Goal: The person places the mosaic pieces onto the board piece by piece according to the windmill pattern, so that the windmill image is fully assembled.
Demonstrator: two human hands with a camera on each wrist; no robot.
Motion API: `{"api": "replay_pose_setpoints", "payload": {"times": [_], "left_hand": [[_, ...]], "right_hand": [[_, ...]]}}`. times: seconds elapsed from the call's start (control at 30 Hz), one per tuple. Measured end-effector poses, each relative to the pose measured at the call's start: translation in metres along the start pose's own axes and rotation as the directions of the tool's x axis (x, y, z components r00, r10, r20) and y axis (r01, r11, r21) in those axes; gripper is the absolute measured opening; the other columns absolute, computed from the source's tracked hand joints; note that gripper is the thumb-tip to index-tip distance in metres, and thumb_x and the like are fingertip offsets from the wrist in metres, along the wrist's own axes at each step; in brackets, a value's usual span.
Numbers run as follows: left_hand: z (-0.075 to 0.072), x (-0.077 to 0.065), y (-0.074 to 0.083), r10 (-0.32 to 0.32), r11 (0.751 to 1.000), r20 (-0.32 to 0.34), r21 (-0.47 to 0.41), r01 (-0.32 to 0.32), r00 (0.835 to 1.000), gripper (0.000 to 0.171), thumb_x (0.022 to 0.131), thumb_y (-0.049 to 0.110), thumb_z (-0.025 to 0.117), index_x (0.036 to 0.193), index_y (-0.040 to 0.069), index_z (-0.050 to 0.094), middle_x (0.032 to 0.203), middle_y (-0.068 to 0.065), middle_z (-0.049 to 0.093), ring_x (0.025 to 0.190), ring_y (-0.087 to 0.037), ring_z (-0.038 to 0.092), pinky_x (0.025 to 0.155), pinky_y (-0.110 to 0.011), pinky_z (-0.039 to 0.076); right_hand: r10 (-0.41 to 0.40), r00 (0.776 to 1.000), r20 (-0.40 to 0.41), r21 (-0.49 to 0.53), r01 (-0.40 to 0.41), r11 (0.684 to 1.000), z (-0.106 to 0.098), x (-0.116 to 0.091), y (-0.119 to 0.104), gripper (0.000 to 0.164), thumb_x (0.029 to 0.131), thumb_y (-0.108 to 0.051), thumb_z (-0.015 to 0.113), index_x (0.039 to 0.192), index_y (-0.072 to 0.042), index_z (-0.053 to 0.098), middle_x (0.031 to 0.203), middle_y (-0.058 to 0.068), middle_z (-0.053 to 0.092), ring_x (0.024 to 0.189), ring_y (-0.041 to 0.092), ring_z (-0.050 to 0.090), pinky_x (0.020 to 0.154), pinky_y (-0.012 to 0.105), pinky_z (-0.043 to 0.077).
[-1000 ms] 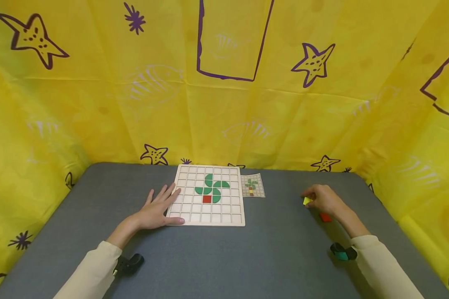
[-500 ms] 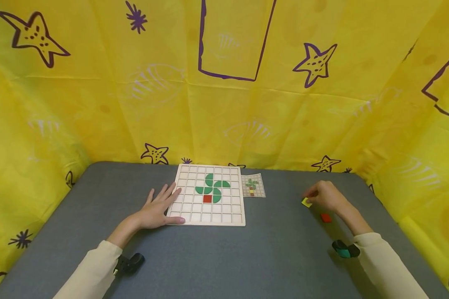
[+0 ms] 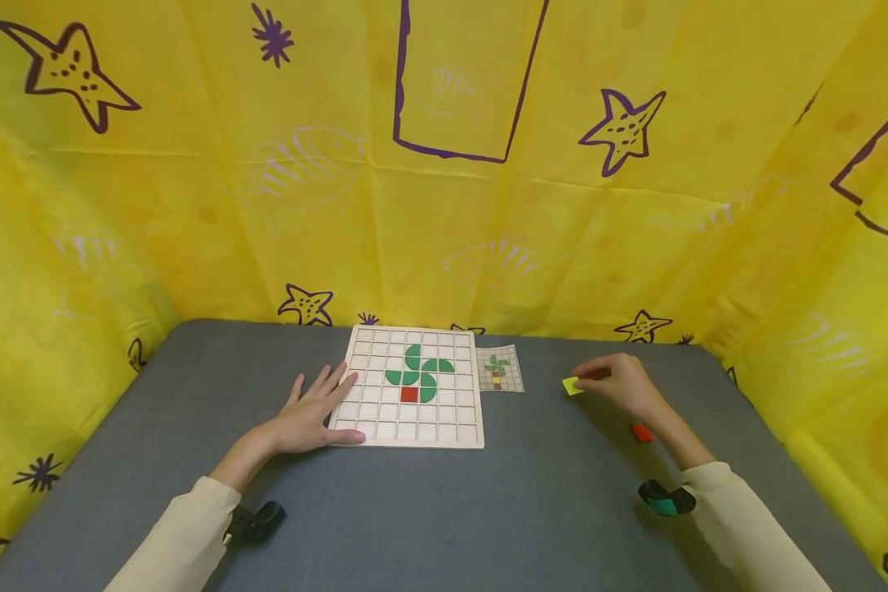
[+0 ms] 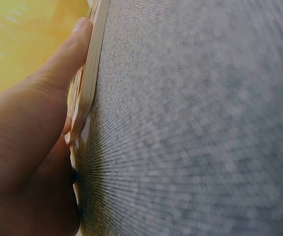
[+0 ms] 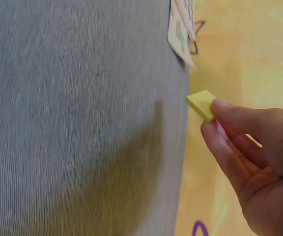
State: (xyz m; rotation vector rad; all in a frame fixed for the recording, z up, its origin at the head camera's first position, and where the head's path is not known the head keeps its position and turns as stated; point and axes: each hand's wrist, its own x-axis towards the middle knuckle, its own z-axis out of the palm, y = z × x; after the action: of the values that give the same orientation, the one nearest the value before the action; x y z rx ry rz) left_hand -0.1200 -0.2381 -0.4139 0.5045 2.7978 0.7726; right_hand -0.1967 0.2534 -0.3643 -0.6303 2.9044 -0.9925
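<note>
In the head view my left hand (image 3: pixel 307 419) lies with spread, straight fingers on the left edge of a square wooden grid board (image 3: pixel 385 429). Its thumb reaches along the board's front edge, as the left wrist view also shows. Green quarter-circle tiles (image 3: pixel 428 387) form a pinwheel on the board, with a red square tile (image 3: pixel 409 395) just below. To the right of the board, my right hand (image 3: pixel 625 384) pinches a yellow square tile (image 5: pixel 200 104) between thumb and fingers, raised over the table. A second red square tile (image 3: pixel 642 433) lies on the table near the right forearm.
A small pattern card (image 3: pixel 514 376) lies against the board's right side, printed with a similar pinwheel and a column of squares. The grey table (image 3: pixel 444 518) ends at a yellow cloth backdrop (image 3: pixel 444 214) behind and on both sides.
My right hand has picked the yellow tile up and carried it left toward the card. The left hand and the board have stayed in place.
</note>
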Motion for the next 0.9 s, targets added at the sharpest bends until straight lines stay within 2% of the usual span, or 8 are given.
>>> {"api": "replay_pose_setpoints", "payload": {"times": [0.23,0.37,0.63,0.8,0.9], "left_hand": [[0.001,0.000,0.000,-0.001,1.000,0.008,0.004,0.000,1.000,0.103,0.084,0.060,0.067,0.156,0.003,0.020,0.162,-0.022,0.007,0.147,-0.046,0.001,0.109,-0.067,-0.010],[0.003,0.001,-0.001,0.002,1.000,0.010,0.003,-0.002,1.000,0.103,0.084,0.060,0.067,0.156,0.003,0.020,0.162,-0.022,0.006,0.147,-0.046,0.001,0.109,-0.067,-0.011],[0.002,0.001,-0.002,-0.006,1.000,0.010,0.004,0.006,1.000,0.104,0.083,0.061,0.067,0.156,0.003,0.020,0.162,-0.021,0.006,0.147,-0.046,0.000,0.109,-0.067,-0.011],[0.002,0.001,-0.001,-0.008,1.000,0.015,0.005,0.008,1.000,0.105,0.083,0.062,0.066,0.156,0.003,0.020,0.162,-0.022,0.005,0.147,-0.046,0.000,0.109,-0.067,-0.011],[0.001,0.000,0.000,-0.005,1.000,0.020,0.000,0.005,1.000,0.104,0.083,0.062,0.066,0.156,0.003,0.019,0.162,-0.022,0.005,0.147,-0.046,0.000,0.109,-0.067,-0.011]], "right_hand": [[0.006,0.998,-0.055,-0.001,-0.006,1.000,0.022,0.010,-0.010,0.013,0.085,-0.012,0.077,0.096,-0.005,0.078,0.087,0.005,0.075,0.078,0.019,0.070,0.067,0.027,0.056],[0.014,0.998,-0.062,0.034,-0.012,0.999,0.036,0.015,-0.019,0.011,0.085,-0.011,0.077,0.094,-0.006,0.078,0.086,0.005,0.075,0.077,0.017,0.070,0.066,0.027,0.056],[-0.003,0.991,-0.136,0.179,0.028,0.983,0.064,0.020,-0.053,0.014,0.083,-0.008,0.078,0.096,-0.003,0.077,0.091,0.008,0.075,0.077,0.018,0.070,0.063,0.026,0.055],[0.007,0.991,-0.130,0.229,0.024,0.973,0.081,0.026,-0.071,0.015,0.083,-0.008,0.078,0.097,-0.004,0.078,0.092,0.008,0.075,0.078,0.019,0.070,0.064,0.025,0.055],[0.030,0.991,-0.134,0.269,0.007,0.963,0.090,0.031,-0.079,0.013,0.083,-0.008,0.078,0.095,-0.003,0.078,0.091,0.009,0.075,0.077,0.020,0.070,0.065,0.029,0.056]]}}
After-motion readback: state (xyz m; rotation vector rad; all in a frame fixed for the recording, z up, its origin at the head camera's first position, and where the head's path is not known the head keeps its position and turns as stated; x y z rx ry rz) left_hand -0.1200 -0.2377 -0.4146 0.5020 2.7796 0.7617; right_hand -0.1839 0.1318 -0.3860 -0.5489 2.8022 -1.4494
